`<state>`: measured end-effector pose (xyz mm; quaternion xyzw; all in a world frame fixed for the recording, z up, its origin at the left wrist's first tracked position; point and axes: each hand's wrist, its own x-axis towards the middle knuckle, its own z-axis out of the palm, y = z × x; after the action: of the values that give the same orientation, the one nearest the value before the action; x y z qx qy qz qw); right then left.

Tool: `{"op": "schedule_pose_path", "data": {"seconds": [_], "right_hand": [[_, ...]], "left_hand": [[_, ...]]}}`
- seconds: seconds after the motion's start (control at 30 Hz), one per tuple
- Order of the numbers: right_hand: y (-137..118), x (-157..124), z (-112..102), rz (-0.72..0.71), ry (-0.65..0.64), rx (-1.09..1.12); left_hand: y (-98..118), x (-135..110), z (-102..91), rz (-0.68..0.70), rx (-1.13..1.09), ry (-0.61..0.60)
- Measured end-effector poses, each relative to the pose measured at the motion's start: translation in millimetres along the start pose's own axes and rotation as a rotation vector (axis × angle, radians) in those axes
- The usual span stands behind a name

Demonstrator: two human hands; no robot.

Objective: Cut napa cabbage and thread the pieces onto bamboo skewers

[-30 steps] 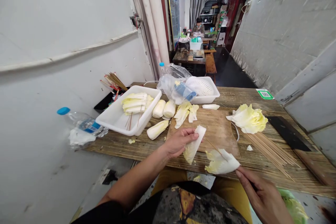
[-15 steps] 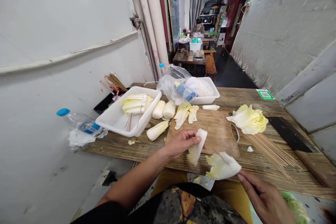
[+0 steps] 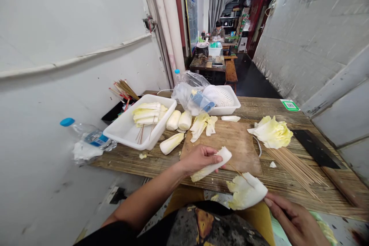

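Observation:
My left hand (image 3: pixel 201 159) is closed on a folded strip of napa cabbage leaf (image 3: pixel 211 166) above the front of the wooden cutting board (image 3: pixel 239 142). A thin bamboo skewer (image 3: pixel 234 168) runs from beside that hand to a second, wider cabbage leaf (image 3: pixel 250 191). Part of the skewer lies against this leaf; whether it pierces it I cannot tell. My right hand (image 3: pixel 288 215) pinches the leaf's white stem end between thumb and fingers. Cut yellow-white leaf pieces (image 3: pixel 201 126) lie on the board's far left corner.
A white tray (image 3: pixel 138 144) holds skewered cabbage strips at left; cabbage hearts (image 3: pixel 173 142) lie beside it. At right are loose leaves (image 3: pixel 271 132), bamboo skewers (image 3: pixel 296 169) and a cleaver (image 3: pixel 317 148). A plastic bag (image 3: pixel 190 98) and second tray (image 3: pixel 236 103) stand behind. Another person (image 3: pixel 218 30) sits farther back.
The strip in my left hand has swung from nearly upright to a slant, its lower end now pointing left. My right hand and its leaf have shifted slightly down and right.

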<state>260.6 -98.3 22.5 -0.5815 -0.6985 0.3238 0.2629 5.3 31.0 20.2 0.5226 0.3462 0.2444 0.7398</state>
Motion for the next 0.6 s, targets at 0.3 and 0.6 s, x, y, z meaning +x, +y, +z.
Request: {"op": "schedule_pose_path", "data": {"seconds": [0.3, 0.6], "right_hand": [[-0.1, -0.7, 1.6, 0.073, -0.057, 0.168], [-0.5, -1.2, 2.9, 0.138, -0.101, 0.349]], "left_hand": [[-0.6, -2.3, 1.0, -0.035, -0.055, -0.014], [5.2, -4.6, 6.8, -0.082, -0.145, -0.015]]}}
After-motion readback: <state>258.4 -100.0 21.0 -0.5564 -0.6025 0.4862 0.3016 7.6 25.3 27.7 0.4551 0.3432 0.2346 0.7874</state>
